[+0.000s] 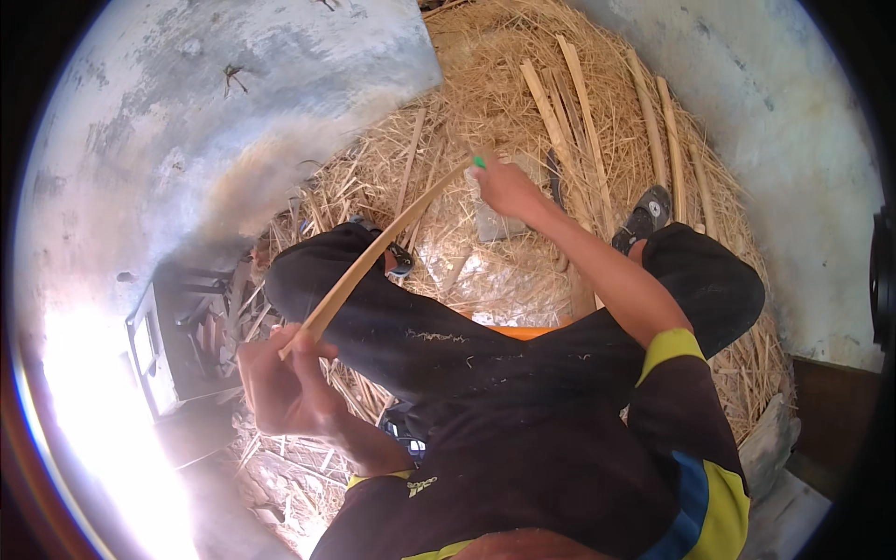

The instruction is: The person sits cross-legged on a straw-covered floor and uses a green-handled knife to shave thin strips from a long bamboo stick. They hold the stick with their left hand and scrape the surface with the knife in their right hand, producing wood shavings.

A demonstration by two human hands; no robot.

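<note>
A long pale bamboo strip (373, 250) runs slantwise above my left thigh. Its near end is pinched between the thumb and fingers of my left hand (291, 381). At the strip's far end, my right hand (508, 189) is closed, with my arm stretched forward. A small green piece (480, 161) shows at its fingers, part of something held there; the rest is hidden or blurred, and I cannot make out its kind. The strip's far tip meets or passes close to this hand.
Straw-like shavings (485, 56) cover the floor around me. Several long bamboo strips (588, 121) lie beyond my right hand. Pale walls (793, 140) stand on both sides. Something orange (518, 331) shows beneath me, between my bent legs. A white-framed object (149, 345) stands at left by bright light.
</note>
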